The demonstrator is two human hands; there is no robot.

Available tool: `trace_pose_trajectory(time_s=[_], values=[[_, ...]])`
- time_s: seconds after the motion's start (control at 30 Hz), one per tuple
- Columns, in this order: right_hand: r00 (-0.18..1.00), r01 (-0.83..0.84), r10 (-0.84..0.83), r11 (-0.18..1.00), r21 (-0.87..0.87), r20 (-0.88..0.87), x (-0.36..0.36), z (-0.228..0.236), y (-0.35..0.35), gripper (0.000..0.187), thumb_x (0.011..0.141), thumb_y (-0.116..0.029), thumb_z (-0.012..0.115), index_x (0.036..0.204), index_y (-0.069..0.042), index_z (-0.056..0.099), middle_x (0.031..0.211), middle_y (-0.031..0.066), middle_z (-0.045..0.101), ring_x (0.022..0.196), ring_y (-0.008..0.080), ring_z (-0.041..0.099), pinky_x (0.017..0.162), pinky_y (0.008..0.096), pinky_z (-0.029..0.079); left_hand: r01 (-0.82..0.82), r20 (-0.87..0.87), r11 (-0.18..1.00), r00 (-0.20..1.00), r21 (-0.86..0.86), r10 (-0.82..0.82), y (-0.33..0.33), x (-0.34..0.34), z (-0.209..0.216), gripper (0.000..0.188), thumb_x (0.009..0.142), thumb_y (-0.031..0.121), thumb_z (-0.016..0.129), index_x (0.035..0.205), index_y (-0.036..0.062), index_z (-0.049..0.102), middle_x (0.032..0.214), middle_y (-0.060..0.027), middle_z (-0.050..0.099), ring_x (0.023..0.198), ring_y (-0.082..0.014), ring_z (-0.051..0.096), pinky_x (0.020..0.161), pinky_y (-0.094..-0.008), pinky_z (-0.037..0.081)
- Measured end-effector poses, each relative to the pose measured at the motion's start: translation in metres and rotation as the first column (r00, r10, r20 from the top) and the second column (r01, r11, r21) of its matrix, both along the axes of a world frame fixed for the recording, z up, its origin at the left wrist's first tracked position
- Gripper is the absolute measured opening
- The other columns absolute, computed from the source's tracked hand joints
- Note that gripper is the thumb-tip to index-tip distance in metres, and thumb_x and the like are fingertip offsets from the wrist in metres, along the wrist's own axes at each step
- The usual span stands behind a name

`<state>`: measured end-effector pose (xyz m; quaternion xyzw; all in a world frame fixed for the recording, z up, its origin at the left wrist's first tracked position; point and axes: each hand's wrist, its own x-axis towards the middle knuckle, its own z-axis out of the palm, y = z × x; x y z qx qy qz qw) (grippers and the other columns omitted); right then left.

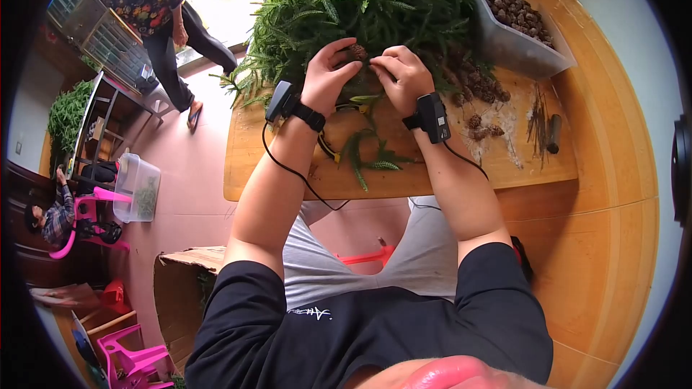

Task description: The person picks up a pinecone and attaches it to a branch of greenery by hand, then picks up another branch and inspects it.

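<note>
My left hand (333,75) is closed on a brown pine cone (357,51), held between its thumb and fingers above the table's far half. Just to the right, my right hand (401,75) is closed in a pinch, its fingertips close to the cone. What sits in that pinch is too small to make out. Below both hands, a green artificial sprig (355,161) lies on the wooden table (277,173). Right beyond the hands rises a large heap of green artificial branches (360,0). Each of my wrists carries a strapped black device with a cable.
At the far right, a clear plastic bin (515,54) holds many pine cones. Loose pine cones (483,86), thin brown sticks (537,126) and a dark cylinder (553,134) lie on the table's right. A cardboard box (176,295) stands lower left. Two other people are at left.
</note>
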<state>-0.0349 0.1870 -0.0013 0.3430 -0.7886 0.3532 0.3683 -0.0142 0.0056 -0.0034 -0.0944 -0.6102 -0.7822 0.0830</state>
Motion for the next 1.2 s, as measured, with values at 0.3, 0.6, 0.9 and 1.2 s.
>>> trace_pose_trajectory(time_s=[0.3, 0.6, 0.9, 1.2], values=[[0.999, 0.039, -0.038, 0.999, 0.01, -0.032, -0.003, -0.005, -0.003, 0.011, 0.083, -0.011, 0.072, 0.092, -0.005, 0.07, 0.09, 0.0091, 0.066, 0.083, 0.0293, 0.065, 0.07, 0.0373, 0.053, -0.039, -0.037, 0.996, 0.999, -0.074, 0.036, 0.003, 0.0, -0.001, 0.051, 0.083, -0.004, 0.07, 0.131, 0.0, 0.054, 0.114, -0.0115, 0.065, 0.101, -0.0142, 0.064, 0.087, -0.0248, 0.053], [0.99, 0.065, -0.055, 0.995, -0.071, 0.131, -0.002, -0.008, -0.011, 0.009, 0.085, -0.012, 0.07, 0.091, -0.005, 0.07, 0.084, 0.0105, 0.066, 0.074, 0.0258, 0.065, 0.067, 0.0348, 0.052, -0.351, -0.294, 0.895, 0.917, -0.277, 0.269, 0.021, 0.005, -0.005, 0.04, 0.081, -0.003, 0.07, 0.118, 0.0054, 0.06, 0.109, -0.01, 0.066, 0.092, -0.0143, 0.067, 0.078, -0.0268, 0.056], [0.532, 0.084, 0.514, 0.758, -0.646, 0.673, -0.02, -0.02, -0.007, 0.018, 0.089, -0.017, 0.07, 0.084, 0.0, 0.072, 0.076, 0.0073, 0.071, 0.066, 0.0139, 0.064, 0.064, 0.03, 0.051, -0.472, -0.44, 0.801, 0.847, -0.367, 0.297, 0.028, 0.004, 0.001, 0.04, 0.079, -0.003, 0.072, 0.116, 0.0067, 0.06, 0.107, -0.0102, 0.066, 0.087, -0.0142, 0.069, 0.075, -0.0276, 0.057], [0.945, -0.06, 0.126, 0.974, -0.217, 0.302, -0.004, 0.003, 0.001, 0.017, 0.087, -0.014, 0.071, 0.103, -0.009, 0.073, 0.088, 0.0032, 0.068, 0.073, 0.0159, 0.064, 0.066, 0.0289, 0.051, -0.167, -0.166, 0.986, 0.973, -0.026, 0.16, 0.005, -0.008, -0.005, 0.046, 0.081, -0.003, 0.072, 0.125, 0.0005, 0.057, 0.105, -0.0108, 0.067, 0.093, -0.0138, 0.066, 0.079, -0.025, 0.056]])
